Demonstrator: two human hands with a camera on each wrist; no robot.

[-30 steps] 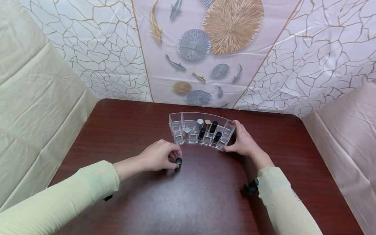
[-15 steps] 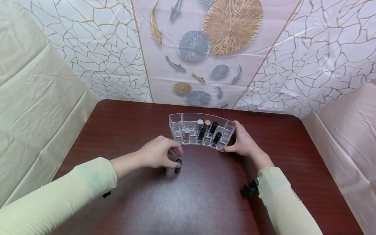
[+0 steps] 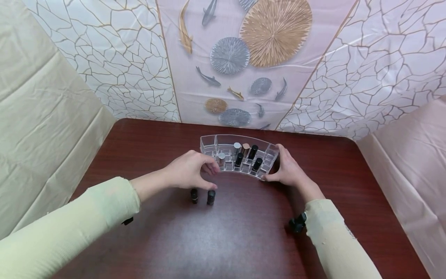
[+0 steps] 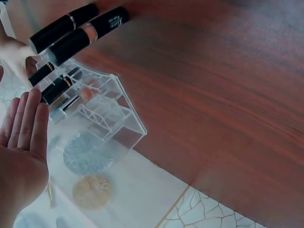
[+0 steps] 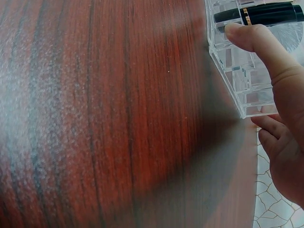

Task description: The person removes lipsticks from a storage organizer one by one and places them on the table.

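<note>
Two black lipstick tubes, a left one (image 3: pixel 194 196) and a right one (image 3: pixel 210 197), stand upright on the table. Just behind and above them is my left hand (image 3: pixel 189 168), thumb and fingers apart, holding nothing. Its straight fingers also show in the left wrist view, away from both tubes. A clear curved lipstick organizer (image 3: pixel 228 138) sits farther back, its left front corner hidden by that hand. My right hand (image 3: pixel 289 168) grips its right end, thumb at the front edge and fingers behind. Black, silver-capped and rose-gold lipsticks stand in its slots, including a silver one (image 3: pixel 222 159).
The dark red wooden table (image 3: pixel 216 248) ends at a patterned cloth backdrop (image 3: pixel 230 93). Pale cloth walls (image 3: pixel 45 128) rise at both sides. A black wrist device (image 3: pixel 297 223) is by the right sleeve.
My left hand has let go of the right-hand black lipstick and lifted back from it. The second tube has come into sight. The right hand keeps its grip on the organizer.
</note>
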